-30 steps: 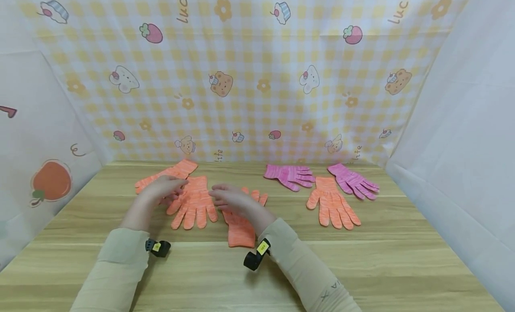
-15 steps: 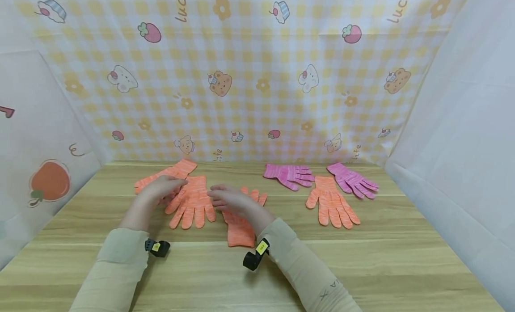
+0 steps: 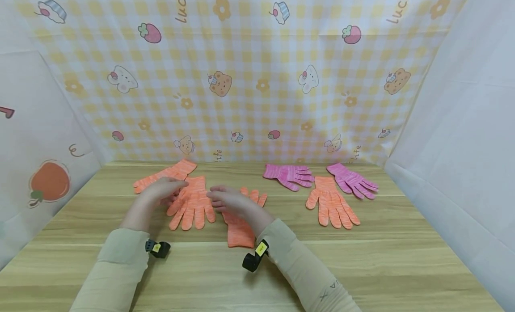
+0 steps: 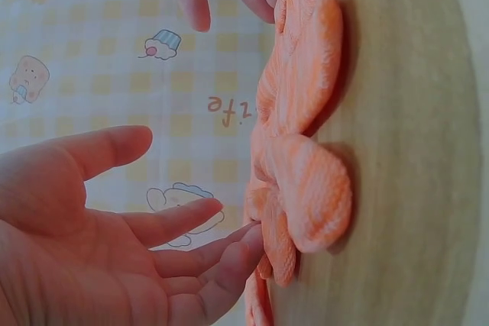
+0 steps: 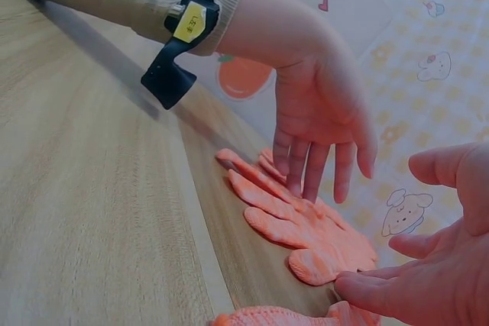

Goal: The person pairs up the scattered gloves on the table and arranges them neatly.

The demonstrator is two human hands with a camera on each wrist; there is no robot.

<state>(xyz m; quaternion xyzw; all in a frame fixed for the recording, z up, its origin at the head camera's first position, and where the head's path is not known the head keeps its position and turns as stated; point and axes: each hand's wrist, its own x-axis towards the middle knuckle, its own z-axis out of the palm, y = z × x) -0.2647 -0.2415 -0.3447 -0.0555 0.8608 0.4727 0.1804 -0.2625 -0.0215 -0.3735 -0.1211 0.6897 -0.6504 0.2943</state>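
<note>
An orange knitted glove (image 3: 196, 202) lies flat between my two hands, its fingers toward me. On its left side, my left hand (image 3: 162, 190) has loosely extended fingers, the lower fingertips (image 4: 248, 242) touching the glove in the left wrist view. Across from it, my right hand (image 3: 231, 200) reaches in with fingers extended; in the right wrist view its fingertips (image 5: 355, 288) are at the glove's edge, and contact is hard to tell. A second orange glove (image 3: 241, 234) lies partly hidden under my right hand and wrist. Neither hand grips anything.
Behind my left hand lies another orange glove (image 3: 173, 171). To the right are an orange glove (image 3: 331, 202) and two pink gloves (image 3: 287, 174) (image 3: 354, 181). The wooden table (image 3: 386, 267) ends at a checked curtain (image 3: 257, 111), with white cloth (image 3: 454, 124) at the sides.
</note>
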